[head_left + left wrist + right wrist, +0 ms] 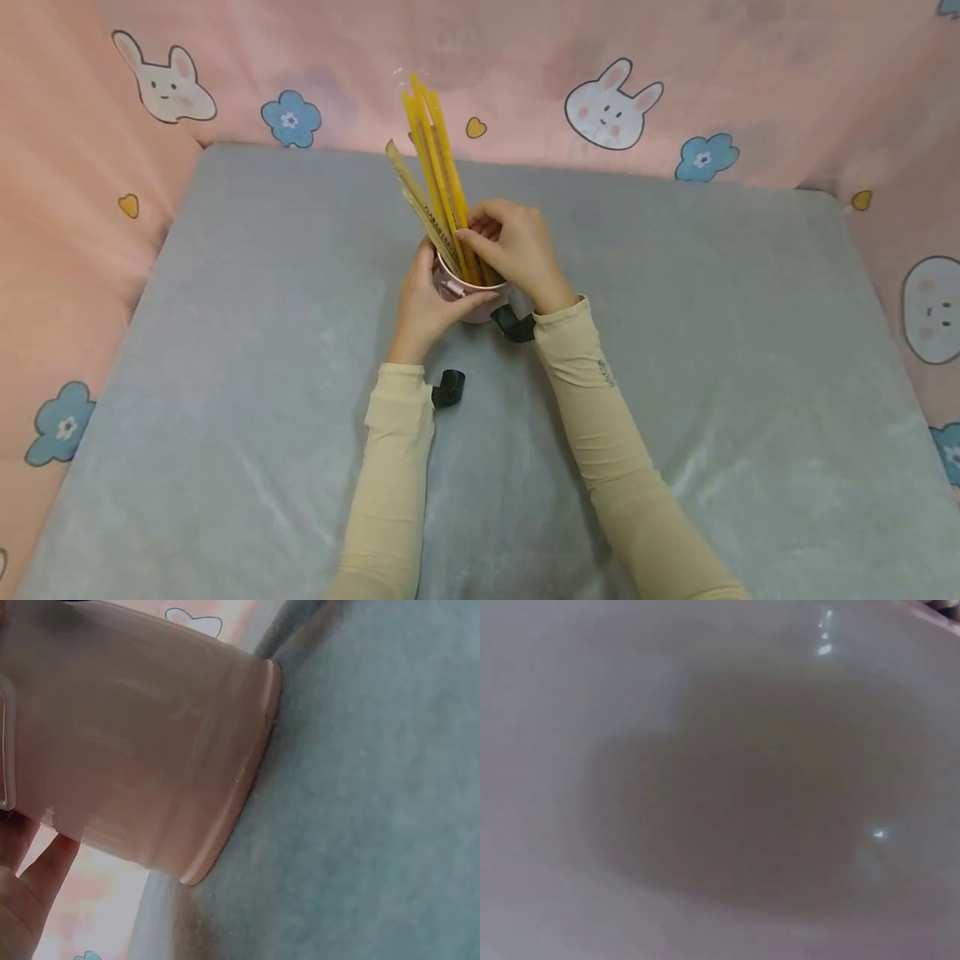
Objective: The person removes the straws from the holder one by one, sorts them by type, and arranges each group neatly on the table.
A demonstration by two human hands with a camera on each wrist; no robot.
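Note:
A pink cup (474, 313) stands on the grey tabletop, tilted in the left wrist view, where its smooth wall (142, 742) and base rim fill the left half. My left hand (427, 296) grips the cup from the left, thumb across the front and fingers round the far side. Several long yellow straws (435, 154) stand in the cup, leaning left, with clear wrap at their tops. Beside them leans a beige wrapped stick (420, 200) with dark print. Over the cup's right rim, my right hand (517, 250) pinches the yellow straws between thumb and fingers.
Grey cloth (712, 375) covers the tabletop. A pink curtain (510, 75) with rabbits and flowers rises behind and at both sides. Black camera mounts (450, 388) jut from both wrists. A blurred, glossy pale surface (540, 825) fills the right wrist view.

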